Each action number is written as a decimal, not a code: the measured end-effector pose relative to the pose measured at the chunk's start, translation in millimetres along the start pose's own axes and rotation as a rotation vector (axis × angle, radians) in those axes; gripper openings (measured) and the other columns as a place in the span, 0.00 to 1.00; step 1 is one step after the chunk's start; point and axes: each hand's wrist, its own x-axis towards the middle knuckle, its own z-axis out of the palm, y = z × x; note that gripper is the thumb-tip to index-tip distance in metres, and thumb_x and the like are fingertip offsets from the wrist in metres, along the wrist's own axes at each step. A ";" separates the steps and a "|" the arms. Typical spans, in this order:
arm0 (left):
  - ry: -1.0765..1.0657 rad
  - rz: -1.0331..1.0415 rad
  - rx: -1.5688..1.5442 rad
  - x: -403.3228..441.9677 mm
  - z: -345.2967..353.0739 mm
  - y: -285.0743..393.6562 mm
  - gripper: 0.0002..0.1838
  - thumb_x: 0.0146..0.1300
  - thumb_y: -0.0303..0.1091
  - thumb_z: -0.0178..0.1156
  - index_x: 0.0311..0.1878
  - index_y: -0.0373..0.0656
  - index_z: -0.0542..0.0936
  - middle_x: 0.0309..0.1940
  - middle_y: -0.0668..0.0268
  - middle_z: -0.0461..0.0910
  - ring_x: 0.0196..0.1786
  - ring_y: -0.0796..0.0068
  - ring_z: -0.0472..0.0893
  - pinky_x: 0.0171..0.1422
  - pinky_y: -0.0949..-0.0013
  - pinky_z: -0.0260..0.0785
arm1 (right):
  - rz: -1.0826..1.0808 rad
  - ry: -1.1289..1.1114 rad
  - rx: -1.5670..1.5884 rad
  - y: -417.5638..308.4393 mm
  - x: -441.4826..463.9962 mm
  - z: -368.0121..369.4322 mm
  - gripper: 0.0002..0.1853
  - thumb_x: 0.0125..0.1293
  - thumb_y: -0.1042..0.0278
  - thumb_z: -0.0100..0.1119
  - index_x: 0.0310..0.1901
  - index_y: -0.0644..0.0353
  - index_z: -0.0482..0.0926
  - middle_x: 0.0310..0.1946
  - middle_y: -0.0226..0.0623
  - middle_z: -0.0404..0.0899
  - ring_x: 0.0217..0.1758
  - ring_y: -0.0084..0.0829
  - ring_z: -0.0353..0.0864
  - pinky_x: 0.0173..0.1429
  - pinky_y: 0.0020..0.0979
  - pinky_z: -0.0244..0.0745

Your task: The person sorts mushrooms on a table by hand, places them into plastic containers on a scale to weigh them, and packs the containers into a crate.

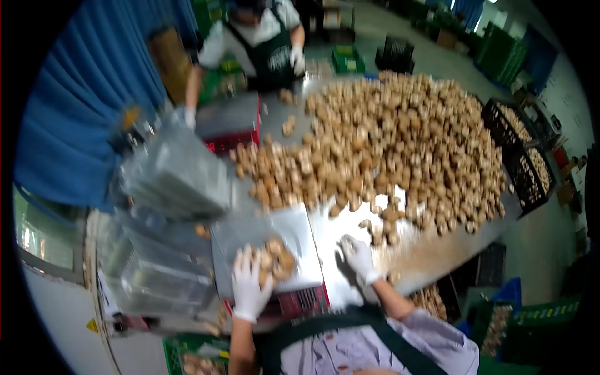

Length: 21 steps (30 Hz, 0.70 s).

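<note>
My left hand (251, 286), in a white glove, lies over the near-left part of a scale's metal platform (234, 232). Its fingers are stretched out and slightly apart, beside and touching a small group of brown mushrooms (275, 256). A clear tray under those mushrooms is hard to make out. My right hand (359, 257), also gloved, is over the bright metal table (337, 228), right of the scale. Its fingers are loosely bent, with nothing visible in them. A few loose mushrooms (392, 214) lie just beyond it. The scale's red front (304, 301) faces me.
A large heap of mushrooms (400, 144) covers the table's far right. Stacked clear plastic trays (181, 169) and more trays (162, 275) stand at left. Across the table, a co-worker in a dark apron (275, 62) stands by another scale (231, 119). Black crates (525, 178) stand at right.
</note>
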 end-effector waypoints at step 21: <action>0.130 -0.012 -0.140 -2.5 -8.0 4.0 0.31 0.52 0.40 0.65 0.61 0.46 0.73 0.70 0.46 0.53 0.69 0.45 0.58 0.73 0.51 0.50 | -0.235 0.176 -0.531 54.7 5.8 26.3 0.19 0.54 0.64 0.55 0.47 0.62 0.76 0.52 0.47 0.75 0.57 0.48 0.71 0.59 0.44 0.67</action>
